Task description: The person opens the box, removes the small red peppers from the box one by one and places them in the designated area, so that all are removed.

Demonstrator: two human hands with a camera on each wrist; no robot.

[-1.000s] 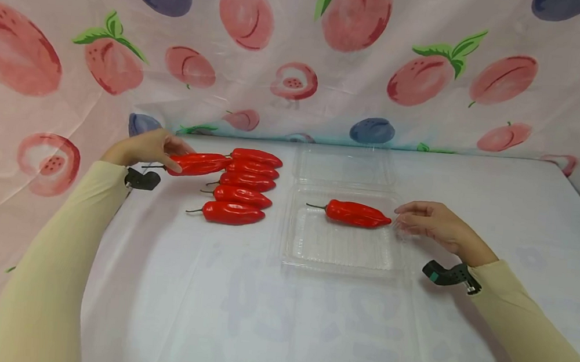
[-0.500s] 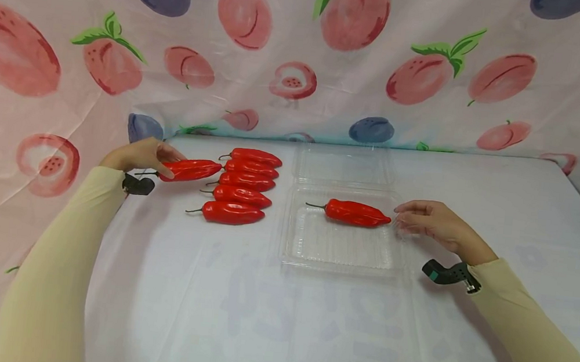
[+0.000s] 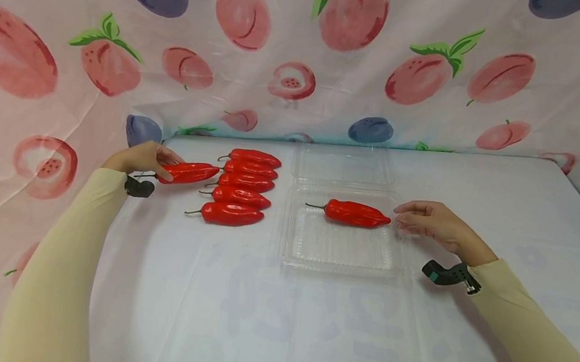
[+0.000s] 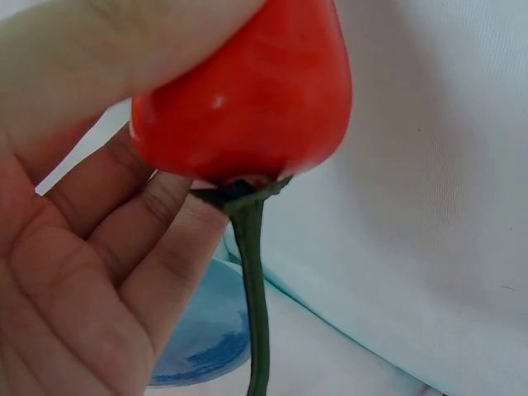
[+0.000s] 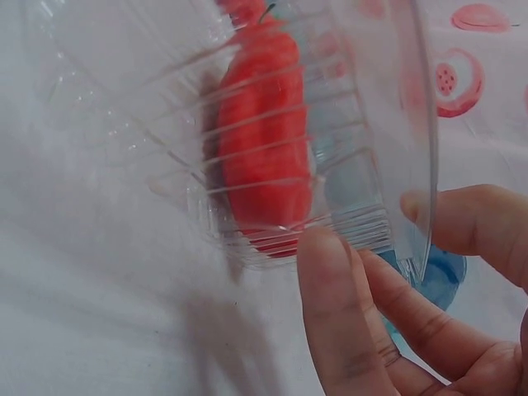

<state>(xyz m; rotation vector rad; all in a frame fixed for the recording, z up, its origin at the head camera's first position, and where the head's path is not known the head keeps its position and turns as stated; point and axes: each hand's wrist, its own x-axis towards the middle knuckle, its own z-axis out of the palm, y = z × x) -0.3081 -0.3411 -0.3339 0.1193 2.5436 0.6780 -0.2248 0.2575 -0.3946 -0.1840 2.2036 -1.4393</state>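
Observation:
My left hand holds a long red pepper by its stem end, thumb along one side. Up close in the left wrist view, the pepper's rounded shoulder shows with its green stem hanging free past the fingers. A clear plastic clamshell container lies with its lid folded back. One red pepper lies across its base, stem to the left. My right hand pinches the container's right rim between thumb and fingers; the right wrist view shows the ribbed wall beside the fingertips.
Several red peppers lie in a column left of the container, stems pointing left. The transparent lid reaches toward the fruit-patterned curtain at the back. A white cloth covers the table.
My left hand has drawn its pepper left and slightly nearer, so its tip no longer overlaps the column of peppers as before. The right hand has stayed at the container's rim.

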